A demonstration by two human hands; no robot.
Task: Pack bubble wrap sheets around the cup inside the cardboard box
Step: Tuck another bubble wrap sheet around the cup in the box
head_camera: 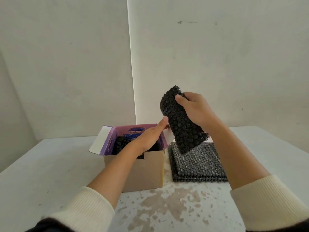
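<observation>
Cardboard box: open; black wrap already inside, cup hidden. Folded bubble wrap sheet: above box's right edge, clasped by right hand. Left hand: fingers extended over the opening, touching sheet. Spare sheets: stacked right of box, unpacked.

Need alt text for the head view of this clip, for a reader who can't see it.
The right hand holds a folded black bubble wrap sheet above a stack of sheets, while the left hand reaches over the open cardboard box, which already holds black wrap. Everything sits on a white table.
</observation>
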